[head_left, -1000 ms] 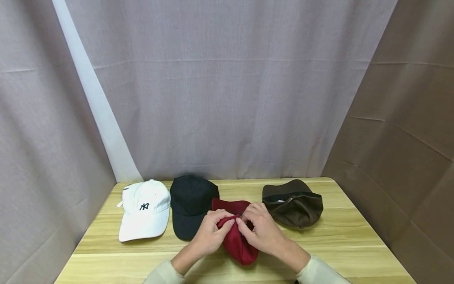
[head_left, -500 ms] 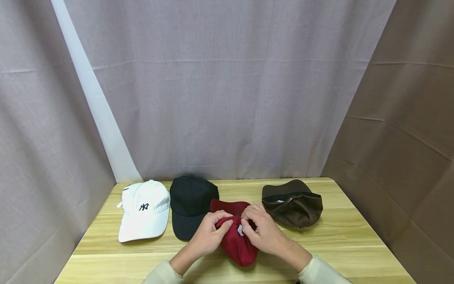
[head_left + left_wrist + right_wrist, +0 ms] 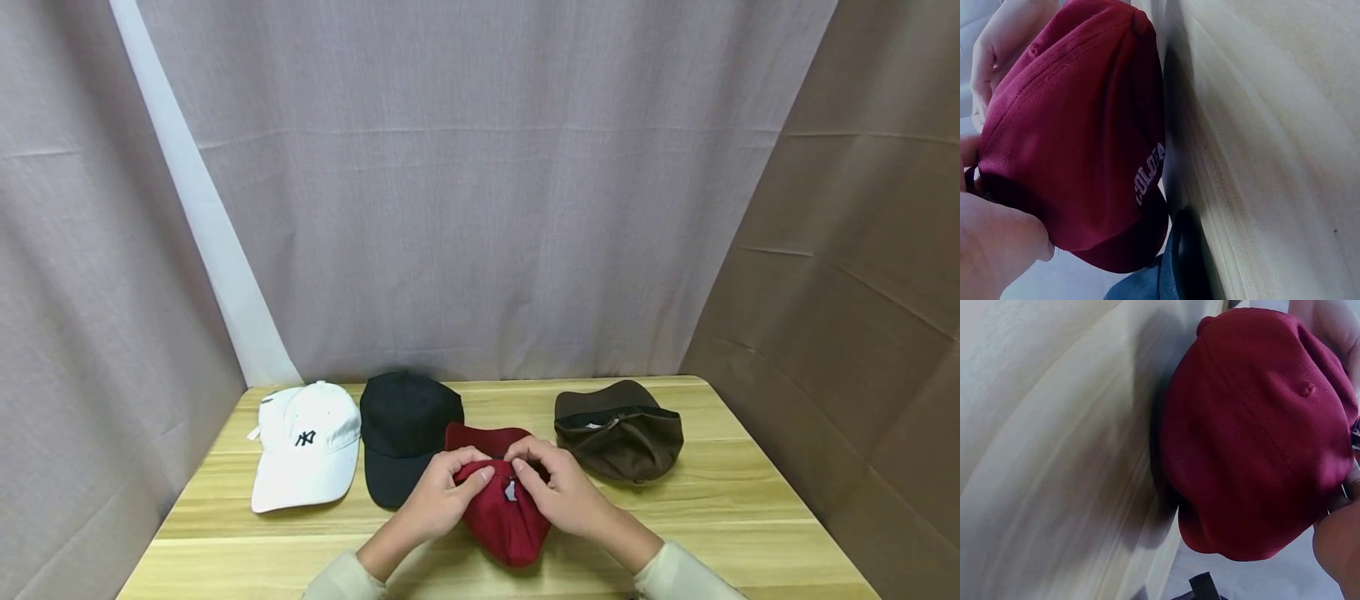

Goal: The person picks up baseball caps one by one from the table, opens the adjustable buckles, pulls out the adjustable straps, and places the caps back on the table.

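A dark red baseball cap (image 3: pixel 501 525) lies crown down, its brim (image 3: pixel 480 435) pointing away from me. My left hand (image 3: pixel 438 496) grips the cap's near edge on the left, thumb over the fabric. At the right of the same edge, my right hand (image 3: pixel 566 492) pinches with thumb and forefinger. A white label (image 3: pixel 511 490) shows between the two thumbs. Pale lettering (image 3: pixel 1149 172) runs across the cap's front in the left wrist view. From the right wrist view the rounded crown (image 3: pixel 1260 437) fills the middle, and the fingers are partly hidden behind it.
A black cap (image 3: pixel 408 425) sits just left of the red one, close by its brim. Farther left is a white cap (image 3: pixel 311 446) with a dark logo. An upturned brown cap (image 3: pixel 626 437) lies to the right. Grey curtains (image 3: pixel 480 208) rise behind the wooden table (image 3: pixel 712 525).
The thumbs have moved apart along the red cap's edge, and the white label has come into view between them. The other caps stay where they were.
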Demonstrator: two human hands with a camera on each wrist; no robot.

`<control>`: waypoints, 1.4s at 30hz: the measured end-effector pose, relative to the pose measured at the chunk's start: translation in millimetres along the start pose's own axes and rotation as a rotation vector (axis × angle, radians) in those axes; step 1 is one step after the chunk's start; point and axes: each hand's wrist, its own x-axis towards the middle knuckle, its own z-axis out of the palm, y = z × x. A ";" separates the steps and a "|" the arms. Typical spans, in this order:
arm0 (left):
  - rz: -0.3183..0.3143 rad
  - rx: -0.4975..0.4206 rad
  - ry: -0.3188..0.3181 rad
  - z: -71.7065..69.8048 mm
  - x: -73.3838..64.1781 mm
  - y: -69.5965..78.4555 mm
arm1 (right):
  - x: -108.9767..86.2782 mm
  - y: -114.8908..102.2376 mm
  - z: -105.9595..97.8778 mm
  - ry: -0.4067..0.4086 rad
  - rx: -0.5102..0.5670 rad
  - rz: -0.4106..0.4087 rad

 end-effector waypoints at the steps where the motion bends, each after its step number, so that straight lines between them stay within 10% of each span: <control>1: -0.005 -0.004 0.002 0.0 -0.1 0.1 | -0.5 -0.1 0.1 0.002 -0.031 -0.012; 19: -0.060 -0.079 -0.010 -4.0 -4.8 -2.1 | -0.8 -2.7 -1.4 -0.031 -0.247 -0.172; 26: -0.076 0.071 0.060 -3.8 -5.0 0.0 | -0.1 -5.7 -4.3 -0.087 -0.204 -0.179; 34: 0.149 0.428 0.076 -1.8 -0.5 1.5 | -1.7 -16.4 -5.2 -0.137 -0.034 0.098; 42: 0.397 0.595 0.105 2.1 0.4 3.0 | -0.5 -20.0 -5.7 -0.164 0.031 0.164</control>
